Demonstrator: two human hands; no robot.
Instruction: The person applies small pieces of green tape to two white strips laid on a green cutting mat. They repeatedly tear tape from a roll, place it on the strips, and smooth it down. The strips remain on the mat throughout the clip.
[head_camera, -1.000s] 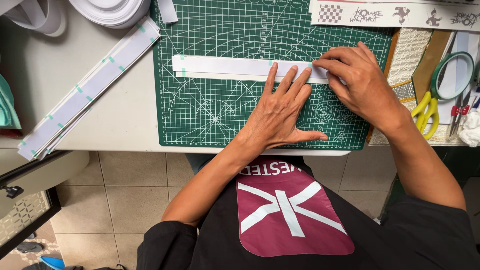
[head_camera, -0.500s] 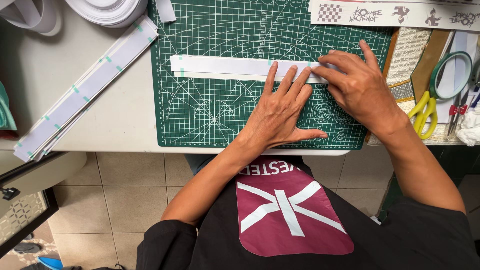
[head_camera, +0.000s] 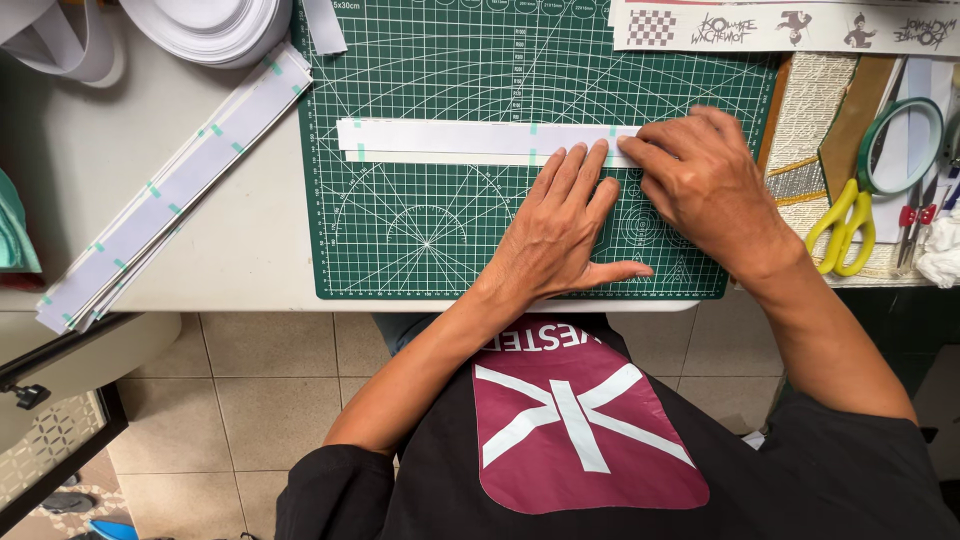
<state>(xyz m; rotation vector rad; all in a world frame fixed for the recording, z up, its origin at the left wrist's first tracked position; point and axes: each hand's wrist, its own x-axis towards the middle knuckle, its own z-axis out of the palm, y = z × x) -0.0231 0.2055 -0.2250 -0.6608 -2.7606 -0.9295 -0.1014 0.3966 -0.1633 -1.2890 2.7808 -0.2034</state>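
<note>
In the head view, a long white paper strip (head_camera: 480, 140) lies flat on the green cutting mat (head_camera: 420, 230), its long axis running straight left to right across the mat's upper half, with small pale-green tape marks along it. Both hands work at the strip's right end. The left hand (head_camera: 560, 235) rests palm down on the mat just below the strip, fingers spread flat and reaching up so that the fingertips (head_camera: 572, 158) press on the strip's lower edge; it pinches nothing. The right hand (head_camera: 705, 180) sits to the right of it, fingers curled and pressed together onto the strip's end, touching it; whether they pinch the paper or only press it cannot be told. So the free length of the strip stretches away to the left of both hands, and the left hand is the nearer to it. On the pale desk (head_camera: 240, 250), left of the mat, a stack of similar taped strips (head_camera: 170, 190) lies on a diagonal, well apart from the hands. Yellow-handled scissors (head_camera: 840, 225) and a green tape roll (head_camera: 905, 145) lie right of the mat.
</note>
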